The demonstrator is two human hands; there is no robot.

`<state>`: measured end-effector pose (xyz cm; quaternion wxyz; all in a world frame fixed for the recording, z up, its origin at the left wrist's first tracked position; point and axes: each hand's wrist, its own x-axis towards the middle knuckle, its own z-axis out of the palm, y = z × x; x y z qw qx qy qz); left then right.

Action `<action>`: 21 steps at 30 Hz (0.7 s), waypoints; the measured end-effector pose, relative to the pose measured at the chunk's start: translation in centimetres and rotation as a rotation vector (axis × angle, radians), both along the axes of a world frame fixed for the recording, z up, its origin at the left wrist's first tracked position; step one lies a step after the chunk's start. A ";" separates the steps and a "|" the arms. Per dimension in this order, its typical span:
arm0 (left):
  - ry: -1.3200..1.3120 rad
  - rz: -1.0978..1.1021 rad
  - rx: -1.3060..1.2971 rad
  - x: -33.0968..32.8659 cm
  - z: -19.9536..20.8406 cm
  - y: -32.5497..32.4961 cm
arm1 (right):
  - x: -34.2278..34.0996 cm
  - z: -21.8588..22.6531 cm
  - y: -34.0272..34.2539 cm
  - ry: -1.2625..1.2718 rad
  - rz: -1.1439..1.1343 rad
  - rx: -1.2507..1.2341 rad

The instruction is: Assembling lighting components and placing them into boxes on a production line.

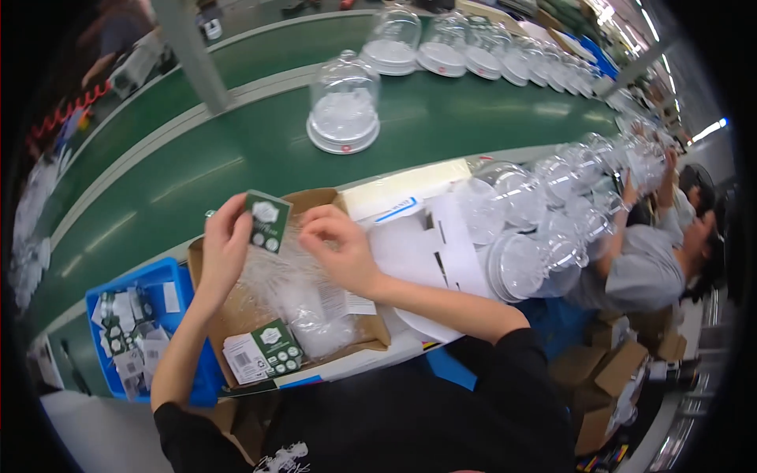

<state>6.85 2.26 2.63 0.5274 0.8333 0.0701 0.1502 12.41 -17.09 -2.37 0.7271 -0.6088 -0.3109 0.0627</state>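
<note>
My left hand (pixel 228 243) pinches a dark green printed card (pixel 267 222) with a white emblem, held upright over an open cardboard box (pixel 369 333). To its right my right hand (pixel 341 246) hovers above the same box, fingertips pressed together; what they hold, if anything, is too fine to make out. Inside the box lies a tangle of thin clear plastic strands (pixel 272 272), along with a clear plastic bag (pixel 311 311). More green and white cards (pixel 272 351) rest in its near left corner.
A blue bin (pixel 177 296) of cards stands left of the box. Across the green conveyor belt (pixel 236 158) sits a clear dome on a white base (pixel 344 110), with a row of similar domes behind. Clear domes (pixel 528 197) crowd the right side, near another person (pixel 646 260).
</note>
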 end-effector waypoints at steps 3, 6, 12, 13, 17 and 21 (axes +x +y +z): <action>0.007 0.074 -0.041 -0.3 -0.5 -0.7 | -0.7 -0.6 0.4 0.171 0.063 0.023; 0.019 0.010 0.022 -1.2 -2.5 -1.2 | -1.0 -0.2 0.3 0.437 0.051 -0.095; 0.092 -0.113 -0.166 -1.0 -2.5 -2.7 | -0.1 0.2 0.3 0.497 0.066 -0.033; 0.046 -0.109 -0.146 -0.9 -2.7 -2.7 | 0.0 0.1 0.2 0.438 0.047 -0.061; 0.042 -0.091 -0.245 -0.7 -2.7 -2.4 | 0.2 0.4 0.1 0.418 0.017 -0.087; 0.042 -0.106 -0.176 -1.1 -3.1 -2.4 | 0.0 0.4 0.3 0.481 -0.009 -0.057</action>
